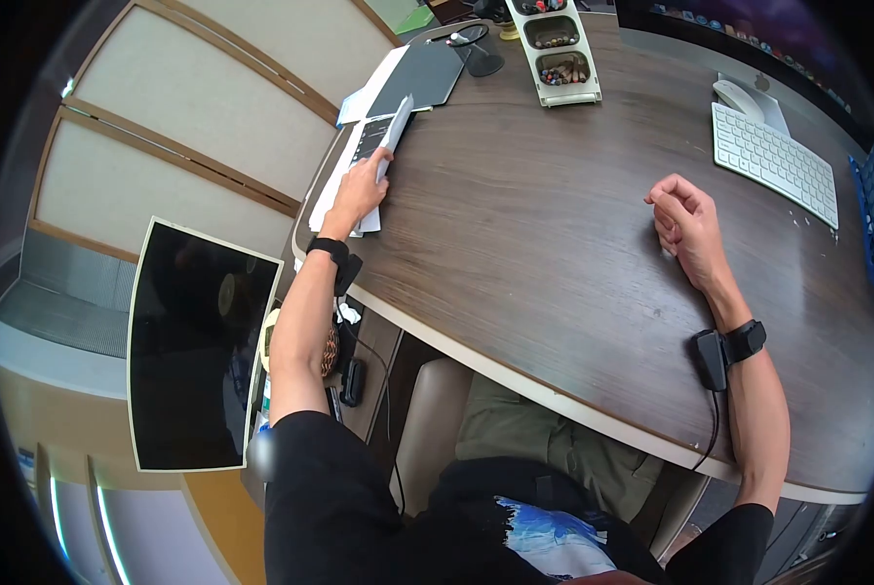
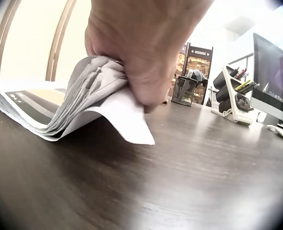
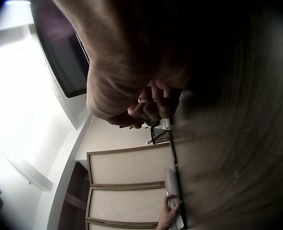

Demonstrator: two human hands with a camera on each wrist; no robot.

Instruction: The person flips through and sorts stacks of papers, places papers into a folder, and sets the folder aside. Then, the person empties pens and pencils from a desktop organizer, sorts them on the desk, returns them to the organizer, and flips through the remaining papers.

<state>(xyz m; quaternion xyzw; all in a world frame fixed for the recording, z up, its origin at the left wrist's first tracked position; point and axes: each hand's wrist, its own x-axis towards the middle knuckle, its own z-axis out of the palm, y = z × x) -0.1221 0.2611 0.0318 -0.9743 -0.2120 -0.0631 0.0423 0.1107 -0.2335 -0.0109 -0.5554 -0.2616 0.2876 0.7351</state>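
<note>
At the left end of the desk, my left hand (image 1: 361, 190) grips the edge of a stack of paper sheets (image 1: 371, 139). The left wrist view has the sheets (image 2: 93, 84) bent upward and bunched under the fingers, with one loose white corner (image 2: 127, 117) hanging out over the desk. The top sheet carries dark printed blocks. My right hand (image 1: 687, 224) rests on the desk at the right, fingers loosely curled with nothing in them. In the right wrist view its fingers (image 3: 153, 108) fold toward the palm.
Beyond the papers lie a dark grey folder (image 1: 422, 78) and a mesh pen cup (image 1: 482, 57). A white tiered organizer (image 1: 565, 96) with pens stands at the back. To the right are a white keyboard (image 1: 778, 161), a mouse (image 1: 739, 99) and a monitor (image 1: 749, 39). The desk's front edge (image 1: 515, 380) runs before me.
</note>
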